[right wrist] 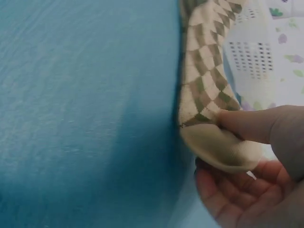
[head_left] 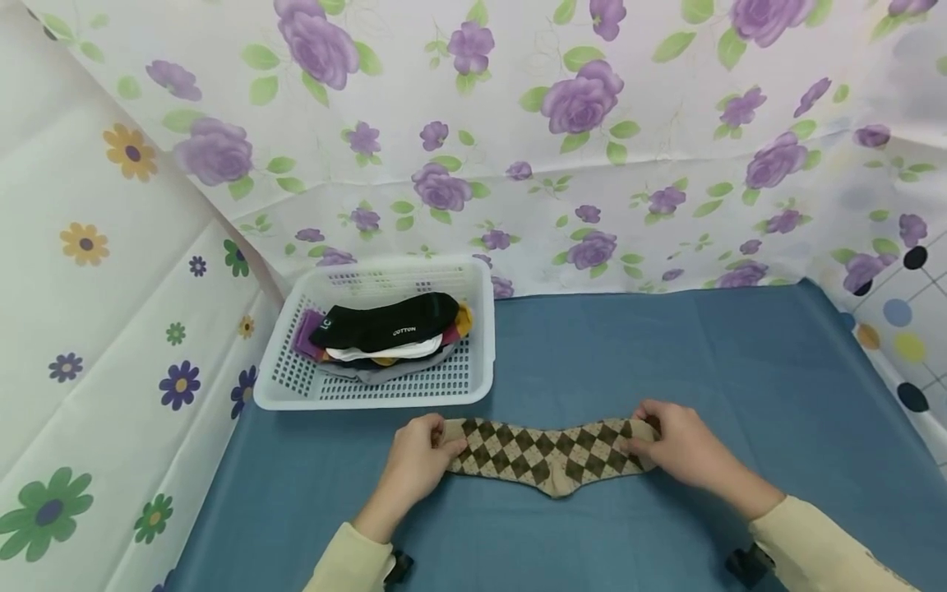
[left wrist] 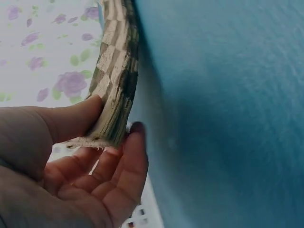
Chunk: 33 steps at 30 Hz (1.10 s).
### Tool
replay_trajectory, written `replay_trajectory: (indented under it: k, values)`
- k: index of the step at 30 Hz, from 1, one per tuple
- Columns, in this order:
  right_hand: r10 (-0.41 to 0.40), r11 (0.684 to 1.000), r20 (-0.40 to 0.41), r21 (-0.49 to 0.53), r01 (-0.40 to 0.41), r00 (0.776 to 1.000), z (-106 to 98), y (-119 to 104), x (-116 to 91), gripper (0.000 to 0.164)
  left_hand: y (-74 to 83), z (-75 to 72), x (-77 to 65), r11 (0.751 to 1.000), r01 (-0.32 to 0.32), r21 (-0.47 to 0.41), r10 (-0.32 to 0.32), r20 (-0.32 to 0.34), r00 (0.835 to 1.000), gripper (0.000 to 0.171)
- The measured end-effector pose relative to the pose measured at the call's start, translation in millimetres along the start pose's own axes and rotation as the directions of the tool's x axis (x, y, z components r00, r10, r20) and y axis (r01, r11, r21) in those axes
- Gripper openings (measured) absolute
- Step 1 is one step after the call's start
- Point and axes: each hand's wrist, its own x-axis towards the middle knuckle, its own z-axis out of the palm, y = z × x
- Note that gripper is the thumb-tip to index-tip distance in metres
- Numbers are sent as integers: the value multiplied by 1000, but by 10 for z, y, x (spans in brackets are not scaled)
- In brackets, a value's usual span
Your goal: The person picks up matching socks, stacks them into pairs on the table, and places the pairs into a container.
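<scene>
A beige sock (head_left: 547,452) with a brown-and-cream diamond pattern stretches sideways between both hands, its plain heel pointing toward the person. My left hand (head_left: 420,456) pinches the cuff end; in the left wrist view the thumb lies on one face of the sock (left wrist: 113,76) and the fingers are behind it. At the other end, my right hand (head_left: 679,444) pinches the sock near the plain beige toe, which the right wrist view shows bent over the fingers below the patterned part of the sock (right wrist: 202,76).
A white perforated plastic basket (head_left: 370,403) stands at the back left. Several socks lie piled in it, a black sock (head_left: 392,322) with white lettering on top. Blue cloth (head_left: 629,353) covers the table. Flowered sheets (head_left: 518,222) hang at the back and sides.
</scene>
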Motion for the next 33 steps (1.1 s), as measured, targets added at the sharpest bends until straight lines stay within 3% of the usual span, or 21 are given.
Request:
replay_trajectory:
  k: [5, 9, 14, 16, 20, 26, 29, 33]
  values:
    - [-62, 994, -25, 88, 64, 998, -146, -118, -48, 27, 114, -187, -100, 999, -14, -36, 13, -9, 1000, 29]
    - [-97, 988, -100, 107, 108, 990, -274, -184, -86, 26, 212, -371, -154, 996, -31, -86, 29, -20, 999, 27]
    - [-182, 976, -175, 84, 199, 968, -430, -362, -13, 23, 280, -702, -179, 974, -49, -219, 30, -89, 996, 22]
    - [-222, 968, -185, 79, 240, 957, -474, -496, 75, 21, 280, -872, -167, 965, -61, -256, 28, -130, 991, 19]
    - [-301, 943, -204, 78, 322, 931, -524, -810, 337, 18, 238, -1229, -99, 965, -84, -250, 31, -207, 978, 14]
    - [-320, 915, -206, 188, 358, 925, -510, -1257, 802, 21, 125, -1714, 80, 983, -124, -134, 68, -360, 930, 25]
    - [-337, 897, -189, 232, 375, 922, -455, -1444, 1007, 18, 73, -1922, 171, 991, -96, -89, 53, -396, 916, 32]
    - [-374, 874, -147, 274, 401, 916, -379, -1643, 1222, 17, -3, -2136, 301, 998, -9, -60, -16, -396, 918, 40]
